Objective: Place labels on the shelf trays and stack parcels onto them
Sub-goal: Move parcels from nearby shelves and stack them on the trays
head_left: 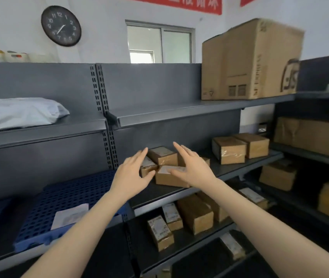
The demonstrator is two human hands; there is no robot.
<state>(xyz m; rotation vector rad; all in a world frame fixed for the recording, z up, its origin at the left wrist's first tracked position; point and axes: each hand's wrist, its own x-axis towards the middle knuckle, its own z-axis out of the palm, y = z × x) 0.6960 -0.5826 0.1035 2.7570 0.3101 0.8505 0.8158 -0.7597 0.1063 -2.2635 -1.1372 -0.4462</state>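
Hands both reach over the mid shelf [238,167], forearms bare, nothing gripped.

- left hand [133,173]: fingers straight and spread, thumb out toward the left edge of the parcel cluster [165,167]. Thumb tip lies at the small left box [147,167]; I cannot tell whether it touches.
- right hand [192,167]: fingers straight and apart, palm down over the right side of the cluster. Its thumb lies across the front box [169,178]; I cannot tell whether it touches.
- Cluster: three small brown boxes packed together, each with a pale label on top. The top box [162,155] rests tilted on the other two and sits between the two hands.
- On the same shelf, to the right and apart from the cluster: pair of boxes [240,149] side by side, touching.
- Blue tray [65,193], perforated, on the left bay, lower than the hands. One white slip [69,216] lies flat on it near the front edge, partly hidden by the left forearm.
- Lower shelf, under the hands: more parcels [179,219], some on end.
- Upper shelf: big carton [250,61] on the right, white bag [19,113] on the left.
- Wall: clock [60,25].
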